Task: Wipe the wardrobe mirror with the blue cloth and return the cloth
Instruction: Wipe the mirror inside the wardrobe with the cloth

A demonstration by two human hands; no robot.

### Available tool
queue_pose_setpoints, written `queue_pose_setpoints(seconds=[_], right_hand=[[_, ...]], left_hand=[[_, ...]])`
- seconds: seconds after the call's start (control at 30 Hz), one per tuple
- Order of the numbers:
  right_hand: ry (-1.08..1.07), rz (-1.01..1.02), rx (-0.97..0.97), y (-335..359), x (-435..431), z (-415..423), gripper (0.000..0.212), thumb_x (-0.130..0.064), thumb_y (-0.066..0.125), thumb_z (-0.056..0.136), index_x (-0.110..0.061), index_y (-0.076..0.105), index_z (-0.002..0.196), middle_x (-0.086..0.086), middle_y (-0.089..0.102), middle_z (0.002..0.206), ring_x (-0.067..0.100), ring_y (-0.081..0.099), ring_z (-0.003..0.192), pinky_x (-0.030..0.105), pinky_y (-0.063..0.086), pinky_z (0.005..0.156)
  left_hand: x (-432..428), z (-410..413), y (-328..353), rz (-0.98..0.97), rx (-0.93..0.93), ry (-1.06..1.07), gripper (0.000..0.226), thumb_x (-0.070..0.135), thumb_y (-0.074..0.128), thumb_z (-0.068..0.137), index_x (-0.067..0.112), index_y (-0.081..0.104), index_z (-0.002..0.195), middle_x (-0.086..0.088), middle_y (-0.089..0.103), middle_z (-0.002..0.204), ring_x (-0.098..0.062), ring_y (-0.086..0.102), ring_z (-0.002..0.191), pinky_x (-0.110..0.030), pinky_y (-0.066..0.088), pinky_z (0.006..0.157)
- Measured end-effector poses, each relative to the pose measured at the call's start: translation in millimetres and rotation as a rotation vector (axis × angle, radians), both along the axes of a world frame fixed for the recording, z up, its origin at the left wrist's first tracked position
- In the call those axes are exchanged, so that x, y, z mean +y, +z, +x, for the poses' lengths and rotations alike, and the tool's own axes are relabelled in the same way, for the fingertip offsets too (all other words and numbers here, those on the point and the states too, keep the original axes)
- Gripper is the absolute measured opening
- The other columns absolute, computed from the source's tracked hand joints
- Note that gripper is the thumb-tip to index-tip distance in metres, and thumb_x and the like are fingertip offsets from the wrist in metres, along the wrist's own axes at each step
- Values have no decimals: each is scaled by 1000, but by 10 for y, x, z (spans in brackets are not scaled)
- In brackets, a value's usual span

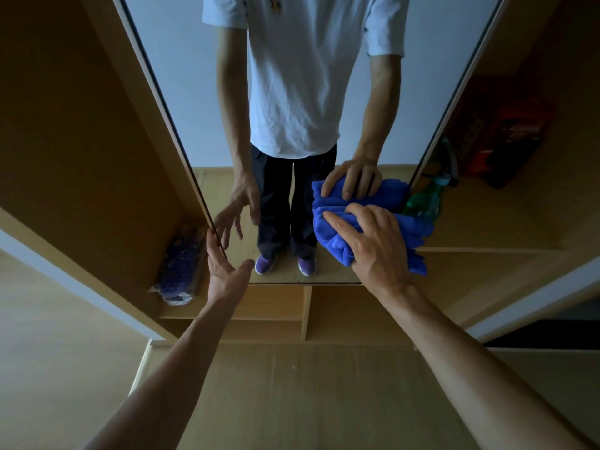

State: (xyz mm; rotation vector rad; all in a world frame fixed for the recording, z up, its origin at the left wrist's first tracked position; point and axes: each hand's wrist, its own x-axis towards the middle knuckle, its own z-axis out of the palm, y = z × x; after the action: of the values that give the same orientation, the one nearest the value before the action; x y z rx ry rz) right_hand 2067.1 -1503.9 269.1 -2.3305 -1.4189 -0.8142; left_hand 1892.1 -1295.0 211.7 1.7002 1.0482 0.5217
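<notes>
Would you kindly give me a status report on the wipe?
Right hand holds blue cloth against mirror, low right. Left hand open at mirror's left edge. Nothing blocking.

Nothing here is legible. The red box (506,138) on the right shelf has dark print, too blurred to read. The shirt (292,92) reflected in the mirror (194,92) shows only a small wordless emblem.
</notes>
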Motion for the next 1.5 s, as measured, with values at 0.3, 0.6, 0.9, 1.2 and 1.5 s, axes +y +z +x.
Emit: queue_pose_setpoints(seconds=[0.3,0.6,0.9,1.2,1.5], right_hand=[[44,-142,50,-413,-114,78,54,-14,73,83,-22,62,135,11,60,125,32,56,101,47,46,92],[44,-195,121,-475,-164,97,53,-14,74,84,-22,63,135,12,60,128,33,58,107,46,46,96],[7,59,-3,-112,-284,225,65,-8,82,76,-22,62,137,11,60,123,33,55,104,47,44,95],[22,-31,-4,-440,-361,332,71,-10,87,71,-23,62,136,13,60,125,36,57,107,49,43,96],[76,-109,101,-685,-407,343,71,-2,82,73,-20,60,138,16,57,126,38,58,108,52,50,95]], left_hand=[[-26,32,-53,47,24,16,105,14,68,91,36,-8,160,-4,4,171,-30,19,154,-42,34,108],[33,-18,-19,21,34,-22,105,13,68,91,34,-8,160,-5,5,171,-28,15,155,-54,29,120],[22,-37,-2,-3,23,-39,105,12,68,92,40,-8,159,-3,7,171,-29,17,155,-55,35,116],[38,-59,-24,-6,6,-39,106,11,68,90,41,-7,159,-1,7,171,-28,17,155,-54,34,118],[22,-57,-27,-14,15,-38,105,10,68,90,36,-5,160,-4,9,170,-28,17,154,-57,32,118]])
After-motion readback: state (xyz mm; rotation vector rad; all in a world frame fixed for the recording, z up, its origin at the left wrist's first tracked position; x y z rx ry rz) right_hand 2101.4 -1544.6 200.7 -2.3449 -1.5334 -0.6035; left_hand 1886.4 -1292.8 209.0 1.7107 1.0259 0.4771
